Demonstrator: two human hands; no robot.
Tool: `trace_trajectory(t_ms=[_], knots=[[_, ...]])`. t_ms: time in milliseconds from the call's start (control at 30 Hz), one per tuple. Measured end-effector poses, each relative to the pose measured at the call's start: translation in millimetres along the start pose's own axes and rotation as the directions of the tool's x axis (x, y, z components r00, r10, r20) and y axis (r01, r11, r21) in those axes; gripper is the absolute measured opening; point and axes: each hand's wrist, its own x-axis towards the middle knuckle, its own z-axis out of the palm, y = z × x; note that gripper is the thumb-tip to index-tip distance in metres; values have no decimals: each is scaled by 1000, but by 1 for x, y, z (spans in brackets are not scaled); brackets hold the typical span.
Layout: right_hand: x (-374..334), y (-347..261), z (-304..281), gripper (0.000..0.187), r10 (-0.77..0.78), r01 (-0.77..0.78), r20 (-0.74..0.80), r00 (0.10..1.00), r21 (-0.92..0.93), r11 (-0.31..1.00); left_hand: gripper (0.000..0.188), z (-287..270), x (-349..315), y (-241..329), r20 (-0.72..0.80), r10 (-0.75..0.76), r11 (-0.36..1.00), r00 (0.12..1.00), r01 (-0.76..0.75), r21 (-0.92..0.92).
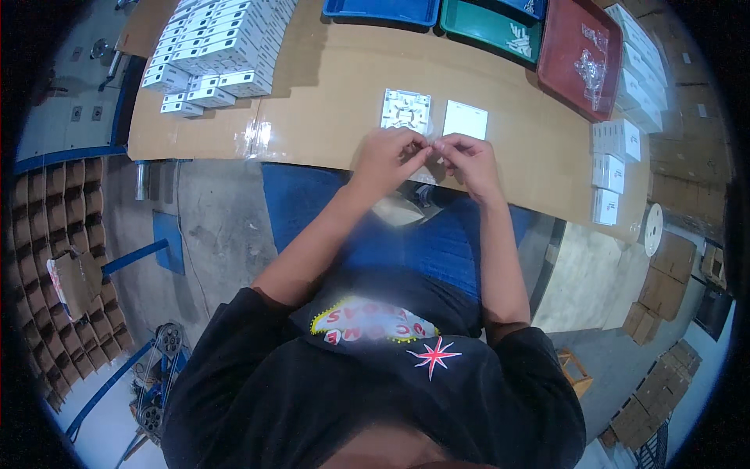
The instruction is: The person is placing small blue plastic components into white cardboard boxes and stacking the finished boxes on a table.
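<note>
Just above the table's near edge, my left hand (389,159) and my right hand (470,162) meet fingertip to fingertip. Both are pinched closed. Whatever they hold between them is too small to make out; it may be part of a clear plastic bag that shows faintly below. Beyond my left hand lies an open white square plastic housing (407,111) with moulded parts inside. To its right, past my right hand, a flat white square cover (466,119) rests on the cardboard-topped table (328,125).
Stacked small white boxes (215,47) fill the back left. Along the back stand a blue tray (380,11), a green tray (469,31) with white pieces, and a dark red tray (561,66) holding clear bags. More white boxes (617,141) line the right edge.
</note>
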Motion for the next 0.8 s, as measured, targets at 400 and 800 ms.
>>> trace_trajectory(t_ms=[400, 800], knots=[[-1, 4, 19, 7, -329, 278, -143, 933, -292, 915, 14, 10, -3, 6, -130, -190, 975, 973, 171, -141], [-5, -7, 20, 22, -515, 447, 33, 857, -547, 708, 17, 3, 2, 5, -86, -104, 994, 991, 105, 14]])
